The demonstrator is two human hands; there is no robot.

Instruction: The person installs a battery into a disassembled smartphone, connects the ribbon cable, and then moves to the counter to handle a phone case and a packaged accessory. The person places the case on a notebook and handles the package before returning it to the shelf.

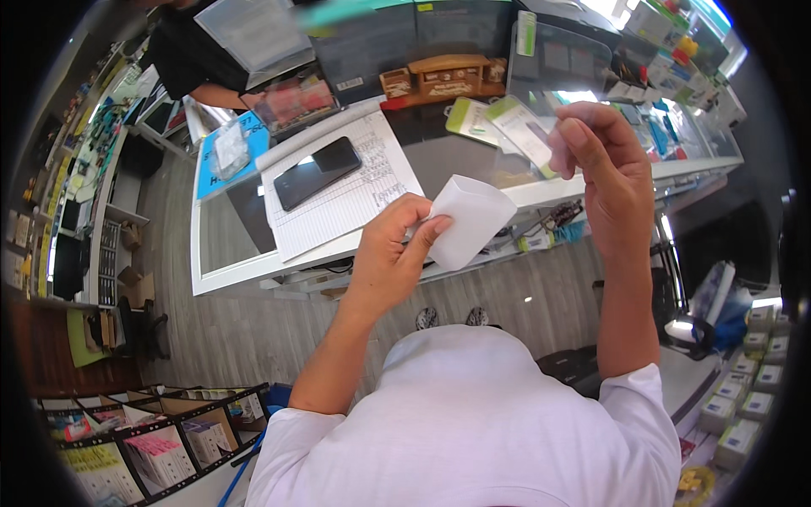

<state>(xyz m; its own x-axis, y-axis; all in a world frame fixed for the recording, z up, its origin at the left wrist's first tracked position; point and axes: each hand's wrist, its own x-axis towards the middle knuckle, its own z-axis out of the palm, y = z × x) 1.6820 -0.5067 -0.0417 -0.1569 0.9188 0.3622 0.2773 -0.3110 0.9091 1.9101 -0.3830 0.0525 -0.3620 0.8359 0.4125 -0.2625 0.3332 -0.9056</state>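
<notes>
Between the thumb and fingers of my left hand [390, 252] is a small white paper sleeve [475, 221], tilted above the counter's front edge. My right hand [610, 165] is raised to its right, with thumb and fingers pinched together. What looks like a thin clear sheet [510, 166] extends from that pinch; its outline is faint against the counter. Left of the sleeve, a black smartphone [318, 173] lies on an open lined notebook [317, 230] with handwriting. Two flat green-and-white packs [470, 122] lie beyond the sleeve.
The white-framed glass counter [241, 275] runs across in front of me. A wooden ornament [448, 78] and dark boxes [365, 63] stand along its back. Across the counter at left is another person's arm [218, 95]. Divided bins [156, 452] stand at lower left, stacked small boxes [735, 397] at right.
</notes>
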